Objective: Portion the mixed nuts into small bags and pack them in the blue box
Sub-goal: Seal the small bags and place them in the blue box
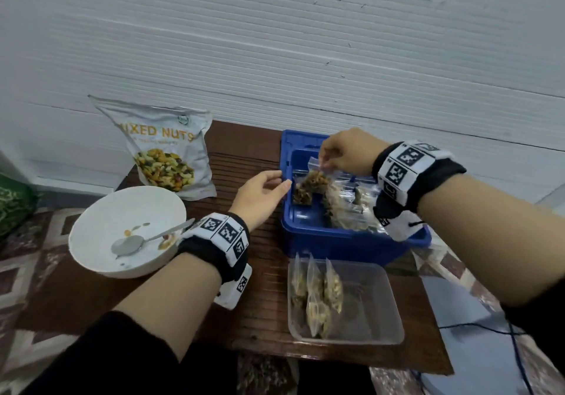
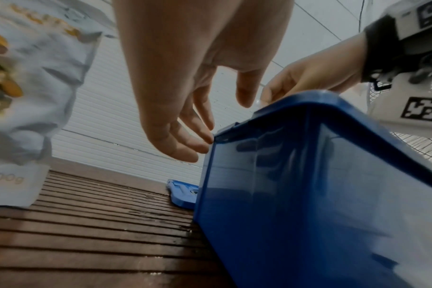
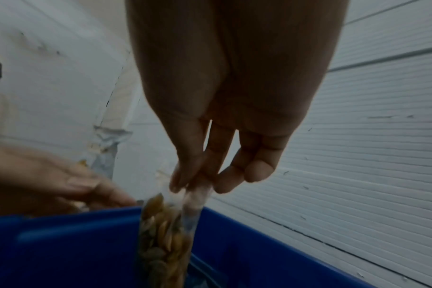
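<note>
My right hand (image 1: 328,162) pinches the top of a small clear bag of nuts (image 1: 310,189) and holds it upright inside the blue box (image 1: 336,243). In the right wrist view the thumb and fingers (image 3: 197,175) pinch that bag of nuts (image 3: 163,233) above the box wall (image 3: 62,243). My left hand (image 1: 269,185) hovers with relaxed, straight fingers at the box's left rim, holding nothing; in the left wrist view its fingertips (image 2: 185,148) reach the blue box's corner (image 2: 225,136). Several filled bags (image 1: 351,208) lie in the box's right side.
A large mixed nuts pouch (image 1: 165,150) stands at the back left of the wooden table (image 1: 250,312). A white bowl (image 1: 91,251) with a spoon (image 1: 146,240) sits front left. A clear tray (image 1: 373,303) in front of the box holds filled bags (image 1: 318,296).
</note>
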Demonstrator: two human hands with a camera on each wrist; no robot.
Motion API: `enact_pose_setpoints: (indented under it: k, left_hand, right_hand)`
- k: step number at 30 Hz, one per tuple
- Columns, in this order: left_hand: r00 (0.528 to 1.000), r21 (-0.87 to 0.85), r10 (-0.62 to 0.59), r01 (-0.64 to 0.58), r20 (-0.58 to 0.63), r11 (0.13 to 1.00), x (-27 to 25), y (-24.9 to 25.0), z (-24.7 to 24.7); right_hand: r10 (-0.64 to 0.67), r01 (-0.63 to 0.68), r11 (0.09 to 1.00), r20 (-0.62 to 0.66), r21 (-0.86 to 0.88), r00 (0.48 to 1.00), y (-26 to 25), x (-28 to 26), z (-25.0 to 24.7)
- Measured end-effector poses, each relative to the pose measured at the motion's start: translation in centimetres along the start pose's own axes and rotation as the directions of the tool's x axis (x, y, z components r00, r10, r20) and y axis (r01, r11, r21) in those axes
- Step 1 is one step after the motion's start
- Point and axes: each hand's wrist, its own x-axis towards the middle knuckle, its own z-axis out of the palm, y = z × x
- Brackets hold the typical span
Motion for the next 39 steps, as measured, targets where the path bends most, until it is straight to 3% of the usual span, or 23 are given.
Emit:
enact_pose_setpoints:
  k: [8,13,21,28,39]
  left_hand:
    - [0.997,-0.068,0.007,-0.002,0.073,0.998,2.5,-1.1,0.4]
    - [0.997,-0.139,0.0,0.011,0.081,0.99,2.8,-1.8,0.6]
    - [0.997,-0.133,0.012,-0.001,0.082,0.991,2.9,-1.8,0.6]
    - [0.997,-0.115,0.009,0.0,0.077,0.993,2.2,-1.5,0.7]
    - [0.998,0.027,-0.058,0.058,0.002,0.998,-1.6,0.0,0.8]
  right_hand:
    - [-0.006,0.066,0.979,0.298,-0.192,0.955,0.3,6.4,3.3]
    - [-0.007,0.095,0.954,0.296,-0.285,0.955,0.0,8.3,4.6]
    - [0.108,0.016,0.889,0.245,-0.457,0.963,-0.6,8.4,4.7]
    - [0.09,-0.02,0.925,0.167,-0.38,0.982,-0.3,6.9,3.8]
    - [0.067,-0.067,0.998,0.015,0.001,0.998,-0.7,1.3,1.5]
